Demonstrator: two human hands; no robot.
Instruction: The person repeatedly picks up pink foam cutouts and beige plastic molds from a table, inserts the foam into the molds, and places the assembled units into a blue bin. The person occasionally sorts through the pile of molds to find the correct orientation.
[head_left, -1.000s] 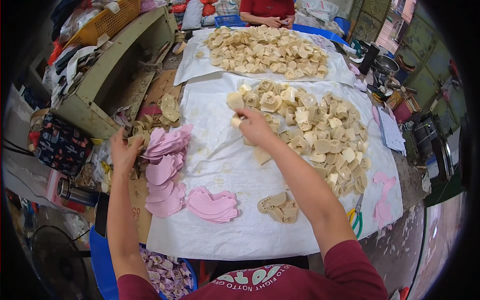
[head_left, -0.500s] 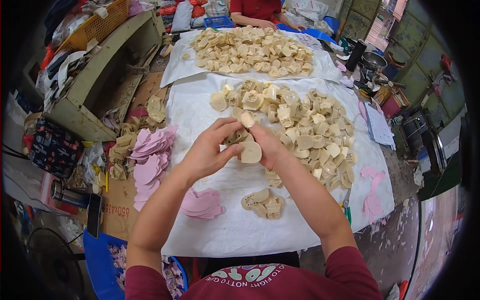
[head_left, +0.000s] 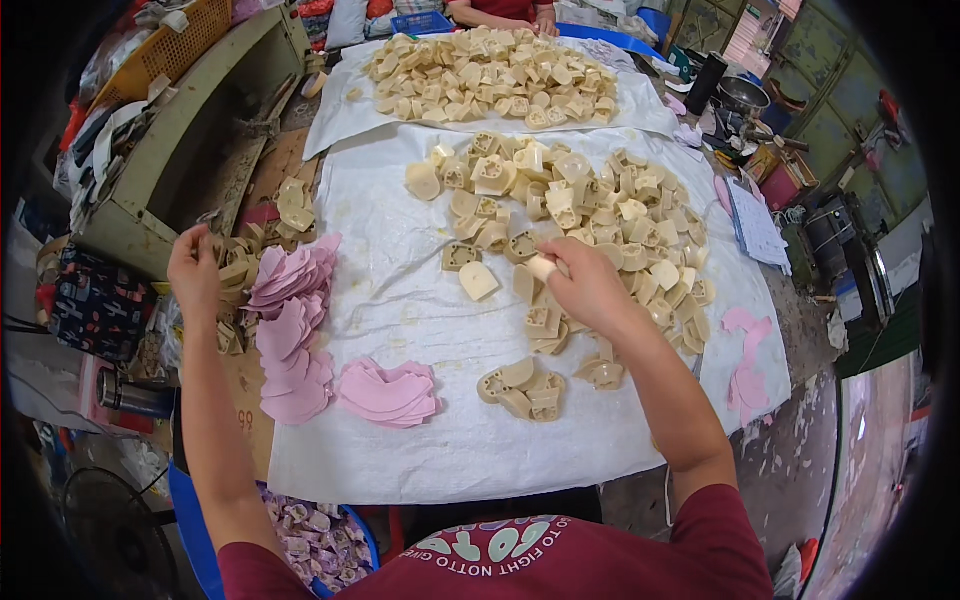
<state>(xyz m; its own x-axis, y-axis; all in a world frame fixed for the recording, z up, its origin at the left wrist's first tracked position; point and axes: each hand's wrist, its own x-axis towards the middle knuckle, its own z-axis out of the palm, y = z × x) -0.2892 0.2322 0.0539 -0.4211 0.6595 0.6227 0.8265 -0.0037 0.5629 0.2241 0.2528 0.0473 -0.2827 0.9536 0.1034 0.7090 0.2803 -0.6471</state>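
Observation:
My left hand (head_left: pixel 195 268) is raised above the left edge of the table, beside a small heap of beige pieces (head_left: pixel 236 262). Its fingers are pinched together, and what they hold, if anything, cannot be made out. At the near left of the main pile of hollow beige molded parts (head_left: pixel 632 215), my right hand (head_left: pixel 592 287) closes on a beige molded part (head_left: pixel 522 246). A pale cover (head_left: pixel 541 267) wraps one of its digits. A loose rounded beige part (head_left: pixel 478 281) and a socketed one (head_left: pixel 461 257) lie just left of it on the white sheet (head_left: pixel 380 270).
Pink cut sheets lie stacked (head_left: pixel 296 340) at the left, with another stack (head_left: pixel 388 391) nearer. A small beige cluster (head_left: pixel 523 388) sits in front. Beyond is a second beige pile (head_left: pixel 495 78), with a person's hand (head_left: pixel 544 20) behind. A blue bin (head_left: pixel 360 535) stands below.
My hands have parted: the left has swung far left, and the right has dropped to the pile's edge. Parts formerly between them now lie on the sheet. The view has shifted slightly.

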